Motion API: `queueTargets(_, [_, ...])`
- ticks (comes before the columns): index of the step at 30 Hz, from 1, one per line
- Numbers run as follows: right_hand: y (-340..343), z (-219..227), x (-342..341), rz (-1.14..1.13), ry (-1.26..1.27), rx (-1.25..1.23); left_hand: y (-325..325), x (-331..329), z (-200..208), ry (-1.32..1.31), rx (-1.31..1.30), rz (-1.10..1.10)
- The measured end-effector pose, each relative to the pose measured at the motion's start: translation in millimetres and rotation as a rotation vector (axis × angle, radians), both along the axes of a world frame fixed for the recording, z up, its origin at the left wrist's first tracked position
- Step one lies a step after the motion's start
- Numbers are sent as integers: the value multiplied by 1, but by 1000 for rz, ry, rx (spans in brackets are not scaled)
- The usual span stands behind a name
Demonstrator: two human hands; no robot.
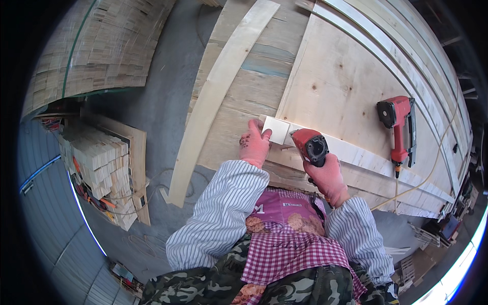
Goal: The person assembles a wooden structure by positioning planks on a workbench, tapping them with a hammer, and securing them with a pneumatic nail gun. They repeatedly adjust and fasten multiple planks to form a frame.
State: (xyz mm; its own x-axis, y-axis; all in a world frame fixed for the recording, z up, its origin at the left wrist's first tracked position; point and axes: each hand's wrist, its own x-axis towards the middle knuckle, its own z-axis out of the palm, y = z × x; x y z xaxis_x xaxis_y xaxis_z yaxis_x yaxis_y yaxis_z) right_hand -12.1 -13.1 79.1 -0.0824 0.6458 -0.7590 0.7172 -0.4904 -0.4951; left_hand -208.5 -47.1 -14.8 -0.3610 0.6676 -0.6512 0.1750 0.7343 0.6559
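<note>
While the left hand [254, 146] steadies a pale wooden block [276, 130], the right hand [328, 178] grips a red-and-black nail gun [309, 144]

The wooden block lies at the left end of a long wooden strip [351, 149], which runs along the near edge of a plywood panel [351, 71]. In a pink glove, the left hand pinches the block's left end between thumb and fingers. The right hand, gloved alike, is wrapped around the tool's handle, and the nose points at the block's right edge; whether they touch cannot be told.

To the right, a second nail gun [400, 127] lies on the panel, a yellow hose [441, 161] trailing from its base across the strips at the near edge. Left of the panel, a long bare board [219, 96] slants over weathered planks [264, 76] and overhangs toward the floor [152, 112]. Farther left stand a tall stack of timber [109, 51] with a green strap [76, 48] and, below it, a pile of cut wood pieces [104, 157] beside an upright sheet [138, 173].

Dark print marks the back of the left glove, too small to read. The pink checked apron [290, 249] bears a bold white letter and a small pale label on its bib; the label is illegible.
</note>
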Motion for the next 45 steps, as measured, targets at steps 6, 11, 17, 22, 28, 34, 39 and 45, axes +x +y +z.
queueTargets(6, [3,-6,-14,6,73,26,-4,3,-6,8,0,20])
queueTargets(11, [6,-6,-22,28,32,22,-3,2,4,79,15,28])
queueTargets(17, [6,-5,-23,79,2,33,-23,-9,27,-107,-87,223])
queueTargets(22, [6,-9,-26,122,0,53,-24,4,21,-279,-66,461])
queueTargets(28, [5,-4,-24,81,14,87,-16,6,13,299,47,22])
queueTargets(34, [5,0,-16,47,-44,112,-5,2,17,340,-31,-300])
queueTargets(39, [4,-3,-24,103,-38,113,-6,1,11,289,-25,-291])
queueTargets(45, [7,-2,-30,164,-33,107,-16,9,2,268,58,-169])
